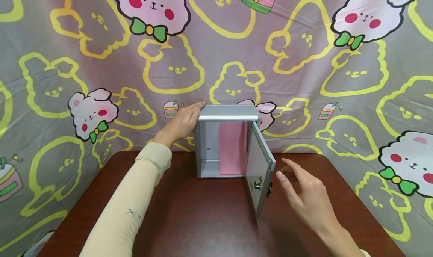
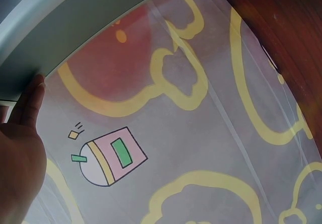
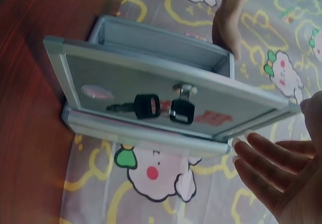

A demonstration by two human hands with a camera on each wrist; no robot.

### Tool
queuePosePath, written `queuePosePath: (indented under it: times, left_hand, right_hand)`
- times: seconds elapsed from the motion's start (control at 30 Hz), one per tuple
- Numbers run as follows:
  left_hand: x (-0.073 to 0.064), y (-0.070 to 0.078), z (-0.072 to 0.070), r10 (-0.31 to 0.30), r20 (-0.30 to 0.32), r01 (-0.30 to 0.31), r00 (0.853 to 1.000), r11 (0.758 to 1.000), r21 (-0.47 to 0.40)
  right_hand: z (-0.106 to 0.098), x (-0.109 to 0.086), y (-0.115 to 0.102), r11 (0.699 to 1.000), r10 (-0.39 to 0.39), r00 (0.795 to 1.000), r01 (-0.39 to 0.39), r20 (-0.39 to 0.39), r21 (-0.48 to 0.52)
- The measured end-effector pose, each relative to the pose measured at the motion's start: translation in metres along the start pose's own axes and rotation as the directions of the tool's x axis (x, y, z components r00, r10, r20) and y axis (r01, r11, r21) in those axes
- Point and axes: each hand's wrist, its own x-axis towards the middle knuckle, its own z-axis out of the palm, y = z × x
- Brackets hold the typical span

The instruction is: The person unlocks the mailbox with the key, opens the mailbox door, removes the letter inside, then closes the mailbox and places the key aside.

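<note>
A small silver-grey metal lock box (image 1: 228, 110) stands upright with its hinged door (image 1: 259, 167) swung out toward me. My left hand (image 1: 184, 121) rests on the box's top left edge, its fingers (image 2: 30, 100) extended along the side. To the right of the door, my right hand (image 1: 309, 197) has thumb and fingers spread, holding nothing. In the right wrist view its thumb is right at the door's corner. A key (image 3: 182, 111) with a black head sits in the lock, and a second black-headed key (image 3: 147, 106) hangs beside it. Inside the box stands a flat pink panel (image 1: 232, 148).
The box is on a dark reddish-brown wooden table (image 1: 209, 219). A grey cloth (image 1: 233, 54) printed with yellow outlines and cartoon animals hangs close behind the box and along both sides of the table. Red markings (image 3: 214, 117) show on the door's outer face.
</note>
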Motion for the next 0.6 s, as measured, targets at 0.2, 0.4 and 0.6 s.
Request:
queuePosePath:
  times: [0.2,0.4,0.6]
  left_hand:
    - [0.000,0.000,0.000,0.000,0.000,0.000,1.000,1.000,-0.004]
    - [0.000,-0.001,0.001,-0.004,0.000,0.004,1.000,1.000,-0.003]
    - [0.000,0.000,0.001,0.002,-0.006,-0.002,1.000,1.000,-0.005]
  right_hand:
    - [0.004,-0.001,-0.011,0.998,-0.037,0.999,0.035,-0.035,-0.047]
    - [0.013,-0.001,-0.020,0.995,-0.062,0.995,0.055,-0.075,-0.087]
    - [0.018,0.003,-0.025,0.996,-0.052,0.996,0.046,-0.076,-0.073]
